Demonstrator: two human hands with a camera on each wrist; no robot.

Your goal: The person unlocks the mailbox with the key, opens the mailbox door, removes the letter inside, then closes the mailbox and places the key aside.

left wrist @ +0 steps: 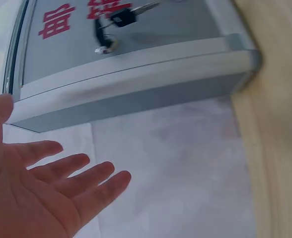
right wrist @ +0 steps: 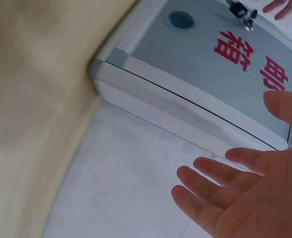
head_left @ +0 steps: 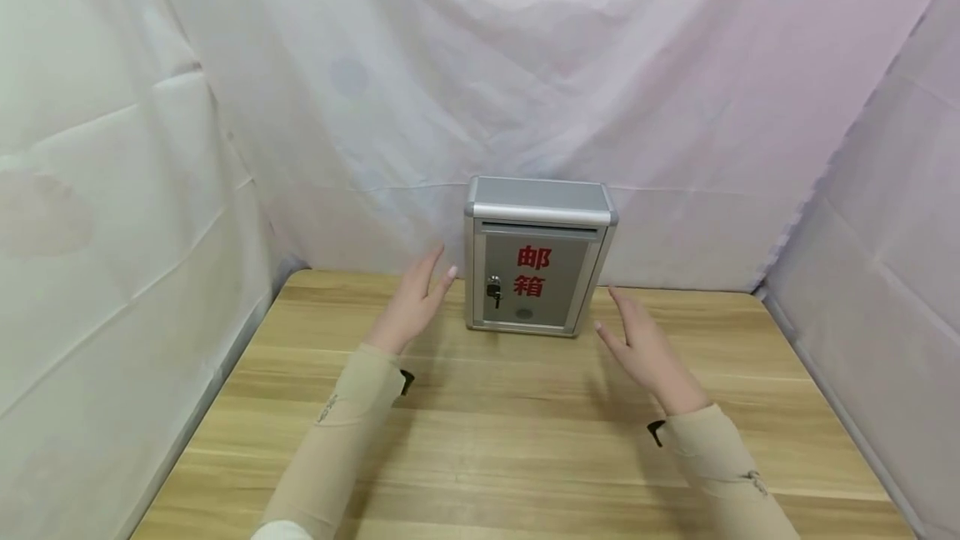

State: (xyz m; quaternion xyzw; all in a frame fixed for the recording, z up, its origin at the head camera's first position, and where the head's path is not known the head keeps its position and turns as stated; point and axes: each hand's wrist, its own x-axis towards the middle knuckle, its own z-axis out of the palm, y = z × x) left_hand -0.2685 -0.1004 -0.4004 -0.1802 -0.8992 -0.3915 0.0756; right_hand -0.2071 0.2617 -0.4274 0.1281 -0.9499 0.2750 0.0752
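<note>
A grey metal mailbox (head_left: 570, 273) with red characters on its door stands upright at the back of the table. A slot (head_left: 538, 229) runs along its upper front. Keys (head_left: 496, 297) hang from the lock at the left side of the door, and show closer in the left wrist view as keys (left wrist: 123, 18). My left hand (head_left: 408, 307) is held beside the box's left side, fingers spread and apart from it. On the other side, my right hand (head_left: 647, 348) is near the lower right edge, palm facing the box, fingers extended. Neither hand holds anything.
The wooden table (head_left: 480, 457) extends toward me. A white cloth backdrop (head_left: 375, 107) hangs right behind the box, with further cloth walls at left (head_left: 112, 232) and right (head_left: 885, 215). Dark wrist straps show at both sleeves.
</note>
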